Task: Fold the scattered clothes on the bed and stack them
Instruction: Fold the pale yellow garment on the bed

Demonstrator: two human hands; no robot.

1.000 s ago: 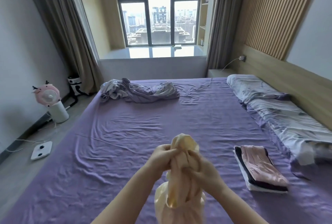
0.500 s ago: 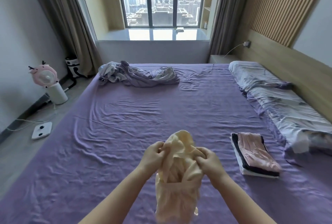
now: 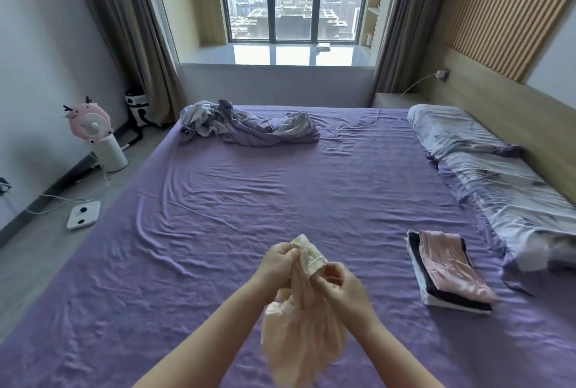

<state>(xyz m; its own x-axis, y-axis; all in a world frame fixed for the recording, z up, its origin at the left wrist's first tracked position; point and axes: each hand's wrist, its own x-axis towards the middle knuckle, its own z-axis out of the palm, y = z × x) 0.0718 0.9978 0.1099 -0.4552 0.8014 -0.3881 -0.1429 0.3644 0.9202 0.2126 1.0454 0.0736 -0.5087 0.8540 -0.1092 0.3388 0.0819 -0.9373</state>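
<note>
A pale yellow garment [image 3: 300, 334] hangs bunched in the air above the near part of the purple bed [image 3: 249, 200]. My left hand [image 3: 277, 263] grips its top edge on the left. My right hand [image 3: 341, 286] pinches the fabric just to the right, close beside the left hand. To the right lies a folded stack [image 3: 448, 272] with a pink garment on top, a dark one under it and a white one at the bottom. A crumpled heap of grey-purple clothes [image 3: 249, 127] lies at the far left of the bed.
Two pillows [image 3: 486, 169] line the bed's right side along the wooden headboard. On the floor at the left stand a pink fan [image 3: 93, 129] and a white scale [image 3: 83, 214] with cables. A window bay lies beyond the bed.
The view has tipped down and the hands sit lower over the bed. Both hands have drawn closer together on the garment's top, and the cloth has bunched and swung below them.
</note>
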